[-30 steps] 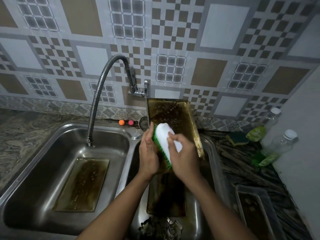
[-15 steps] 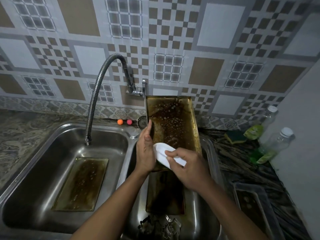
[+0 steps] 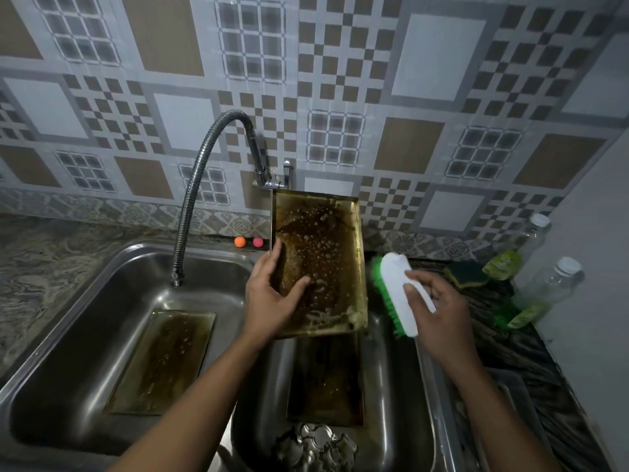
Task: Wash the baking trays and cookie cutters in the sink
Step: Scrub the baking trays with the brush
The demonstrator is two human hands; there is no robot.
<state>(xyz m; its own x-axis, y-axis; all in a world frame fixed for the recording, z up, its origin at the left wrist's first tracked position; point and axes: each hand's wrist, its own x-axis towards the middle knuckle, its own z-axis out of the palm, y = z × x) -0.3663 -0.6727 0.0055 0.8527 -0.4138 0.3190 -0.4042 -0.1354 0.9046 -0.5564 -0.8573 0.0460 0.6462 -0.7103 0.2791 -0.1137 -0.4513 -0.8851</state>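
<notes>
Okay, tiled wall (image 3: 439,59) at back, marbled surface (image 3: 41,267) below it, steel double sink (image 3: 136,248) set into the surface. Left basin: one greasy baking tray (image 3: 163,362) lying flat on the bottom. Right basin: second tray (image 3: 323,379) flat on the bottom, and a third, the held tray (image 3: 323,240), stands upright over it, top edge against the wall, its brown inner face wet and dotted with bubbles. Flexible tap hose (image 3: 194,185) arcs from the wall fitting, nozzle hanging over the left basin. Left hand (image 3: 269,298) grips the held tray's left edge, thumb across the inner face, fingers round the back. Right hand (image 3: 439,311) clasps a white scrub brush (image 3: 398,291), green bristles facing left, held off the tray, just beside its right edge above the sink's right rim. Two clear bottles (image 3: 544,287) with green liquid stand far right on the surface. Cookie cutters (image 3: 316,444) piled at the near end of the right basin. Dark sponge (image 3: 466,272) beside the bottles. Orange ball (image 3: 240,241) and pink ball (image 3: 257,242) side by side on the sink's back ledge.
</notes>
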